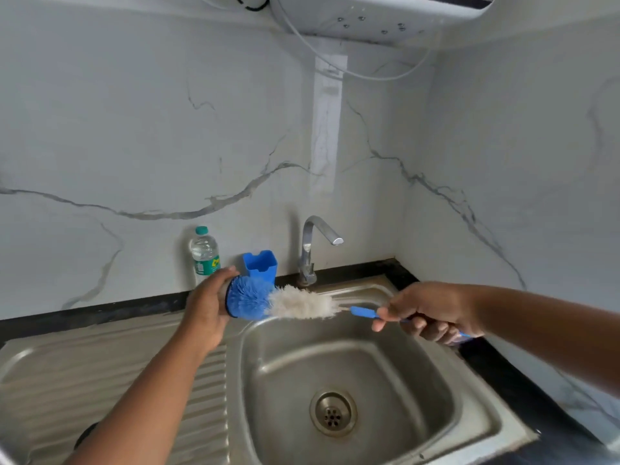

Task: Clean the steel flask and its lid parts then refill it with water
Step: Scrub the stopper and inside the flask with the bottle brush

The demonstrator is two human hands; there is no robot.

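Observation:
My left hand point(206, 305) grips a small round lid part point(224, 292) with a blue rim, held sideways over the sink's left edge; most of it is hidden by my fingers. My right hand point(426, 313) holds the blue handle of a bottle brush point(302, 305). The brush lies level above the basin. Its blue bristle tip presses into the lid part's open side, and pale grey bristles follow behind it. The steel flask's body does not show anywhere in this view.
The steel sink point(469, 391) has a drain at its middle and a ribbed drainboard point(110, 374) on the left. The tap point(310, 250) stands behind, with no water running. A clear water bottle point(204, 253) and a blue holder point(261, 265) stand by the wall. A dark round object point(85, 435) lies at the drainboard's lower left.

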